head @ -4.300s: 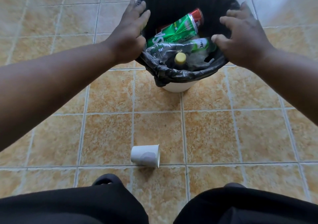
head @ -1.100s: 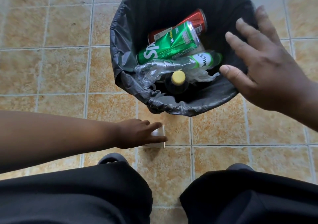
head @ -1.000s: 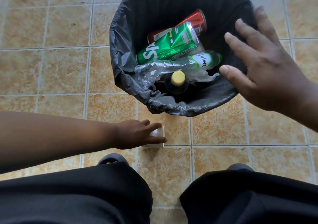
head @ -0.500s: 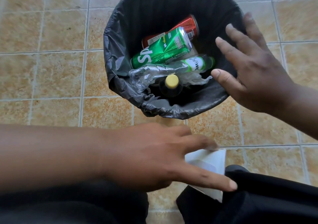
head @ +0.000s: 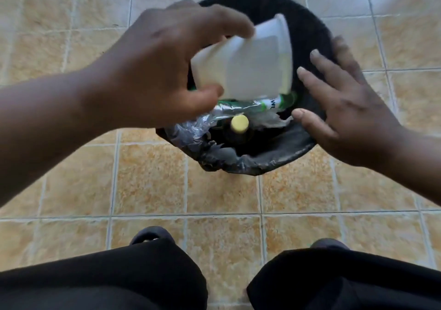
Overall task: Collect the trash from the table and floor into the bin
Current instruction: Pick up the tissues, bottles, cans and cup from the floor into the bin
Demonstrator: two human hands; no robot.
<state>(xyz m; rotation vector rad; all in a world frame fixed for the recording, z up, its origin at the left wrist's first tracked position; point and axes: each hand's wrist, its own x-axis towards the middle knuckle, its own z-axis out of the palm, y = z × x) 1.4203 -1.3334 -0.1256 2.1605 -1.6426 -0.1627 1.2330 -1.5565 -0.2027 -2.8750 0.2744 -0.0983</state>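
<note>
Cup's off the floor: our left hand (head: 167, 71) pinches the white cup (head: 245, 64) above the bin (head: 274, 164); right hand (head: 343, 111) spread open at the rim. Cans and bottles are in; drop remains.

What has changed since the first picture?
The left hand reached down, gripped the white cup lying on the floor and raised it; it now holds the cup tilted over the bin. The right hand remains open at the bin's right rim, and the yellow-capped bottle inside has not moved.

Only the letters "WE" are legible, on the label (head: 274, 101) of the crushed bottle (head: 235, 109)
</note>
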